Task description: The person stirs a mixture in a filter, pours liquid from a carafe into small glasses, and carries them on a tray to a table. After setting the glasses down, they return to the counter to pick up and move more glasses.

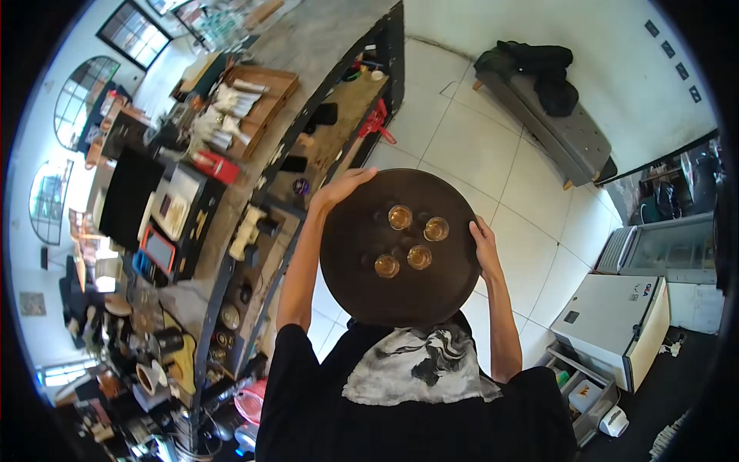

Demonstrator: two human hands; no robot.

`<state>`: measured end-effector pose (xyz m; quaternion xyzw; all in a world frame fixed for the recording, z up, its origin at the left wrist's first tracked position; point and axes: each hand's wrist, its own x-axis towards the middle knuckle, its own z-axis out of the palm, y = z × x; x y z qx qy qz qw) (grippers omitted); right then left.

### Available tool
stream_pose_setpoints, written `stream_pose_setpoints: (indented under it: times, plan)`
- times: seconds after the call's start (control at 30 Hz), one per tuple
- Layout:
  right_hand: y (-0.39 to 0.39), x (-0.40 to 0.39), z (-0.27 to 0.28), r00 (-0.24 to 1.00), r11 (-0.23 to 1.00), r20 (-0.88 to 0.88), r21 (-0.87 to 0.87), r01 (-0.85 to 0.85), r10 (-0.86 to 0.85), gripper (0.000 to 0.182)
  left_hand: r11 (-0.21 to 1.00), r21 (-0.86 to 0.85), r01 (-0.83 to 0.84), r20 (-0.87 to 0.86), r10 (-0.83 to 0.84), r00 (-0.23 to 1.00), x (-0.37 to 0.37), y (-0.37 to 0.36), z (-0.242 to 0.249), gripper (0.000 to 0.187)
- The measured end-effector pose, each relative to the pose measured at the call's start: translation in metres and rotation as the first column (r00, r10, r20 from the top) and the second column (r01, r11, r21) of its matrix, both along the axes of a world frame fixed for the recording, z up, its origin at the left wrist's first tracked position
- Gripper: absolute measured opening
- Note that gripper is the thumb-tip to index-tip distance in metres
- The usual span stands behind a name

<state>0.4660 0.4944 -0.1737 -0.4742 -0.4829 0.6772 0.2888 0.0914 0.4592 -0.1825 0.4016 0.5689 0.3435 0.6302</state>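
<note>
A round dark brown tray is held in front of my body by both hands. My left hand grips its upper left rim, the fingers partly hidden at the edge. On the opposite side, my right hand grasps the right rim, with some fingers out of sight beneath it. Several small clear glasses with amber liquid stand upright near the tray's middle: one glass toward the far side, another glass to its right, and nearer ones closer to me.
To my left runs a long counter with shelves, bearing a wooden cutlery box and a dark monitor. A grey bench with dark cloth stands ahead on the tiled floor. A white chest freezer is at right.
</note>
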Motion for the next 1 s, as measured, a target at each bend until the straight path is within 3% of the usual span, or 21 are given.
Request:
stream_pose_setpoints:
  times: [0.03, 0.07, 0.13, 0.17, 0.27, 0.33, 0.37, 0.43, 0.5, 0.57, 0.7, 0.83, 0.87, 1.0]
  plan:
    - [0.002, 0.007, 0.002, 1.0, 1.0, 0.007, 0.013, 0.028, -0.028, 0.04, 0.998, 0.032, -0.049, 0.202, 0.041, 0.979, 0.005, -0.001, -0.001, 0.054]
    - [0.004, 0.015, 0.002, 0.997, 0.997, 0.03, 0.018, 0.077, -0.077, 0.039, 0.999, 0.043, -0.019, 0.211, 0.009, 0.978, 0.014, -0.003, -0.004, 0.054]
    - [0.003, 0.031, 0.005, 0.985, 0.987, 0.081, -0.029, 0.157, -0.154, 0.037, 0.957, -0.044, -0.286, 0.333, 0.284, 0.899, 0.028, -0.021, -0.007, 0.053]
    - [-0.015, 0.044, 0.016, 0.985, 0.986, 0.102, -0.082, 0.146, -0.137, 0.037, 0.929, -0.083, -0.36, 0.25, 0.37, 0.895, 0.043, -0.049, 0.004, 0.051]
    - [-0.004, 0.052, 0.029, 0.955, 0.959, 0.106, -0.038, 0.281, -0.275, 0.039, 0.929, -0.065, -0.364, 0.413, 0.357, 0.838, 0.058, -0.044, 0.008, 0.053]
    - [-0.007, 0.053, 0.043, 0.939, 0.943, 0.097, 0.008, 0.331, -0.331, 0.038, 0.777, -0.319, -0.543, 0.336, 0.629, 0.701, 0.072, -0.051, 0.026, 0.052]
    - [-0.009, 0.053, 0.05, 0.931, 0.935, 0.093, 0.025, 0.352, -0.353, 0.037, 0.781, -0.337, -0.526, 0.331, 0.621, 0.711, 0.079, -0.062, 0.024, 0.052]
    - [-0.019, 0.052, 0.069, 0.922, 0.928, 0.128, -0.032, 0.372, -0.365, 0.037, 0.713, -0.333, -0.617, 0.496, 0.689, 0.528, 0.104, -0.099, 0.034, 0.05]
    - [-0.018, 0.055, 0.076, 0.913, 0.928, 0.173, 0.021, 0.372, -0.37, 0.038, 0.708, -0.344, -0.617, 0.479, 0.698, 0.533, 0.123, -0.106, 0.05, 0.052]
    - [-0.007, 0.051, 0.079, 0.893, 0.915, 0.208, 0.015, 0.404, -0.398, 0.04, 0.606, -0.372, -0.703, 0.514, 0.765, 0.388, 0.13, -0.101, 0.068, 0.048]
    - [0.011, 0.04, 0.087, 0.878, 0.882, 0.22, -0.115, 0.456, -0.425, 0.045, 0.586, -0.411, -0.698, 0.444, 0.798, 0.409, 0.121, -0.083, 0.092, 0.045]
    - [0.043, 0.018, 0.088, 0.884, 0.876, 0.141, -0.14, 0.462, -0.445, 0.045, 0.659, -0.316, -0.682, 0.467, 0.734, 0.492, 0.096, -0.034, 0.088, 0.045]
    - [0.035, 0.025, 0.095, 0.906, 0.872, 0.151, -0.245, 0.423, -0.396, 0.045, 0.599, -0.355, -0.718, 0.371, 0.795, 0.479, 0.11, -0.056, 0.114, 0.045]
    - [0.064, 0.012, 0.094, 0.925, 0.88, 0.121, -0.286, 0.379, -0.36, 0.042, 0.521, -0.356, -0.776, 0.243, 0.853, 0.461, 0.102, -0.036, 0.116, 0.047]
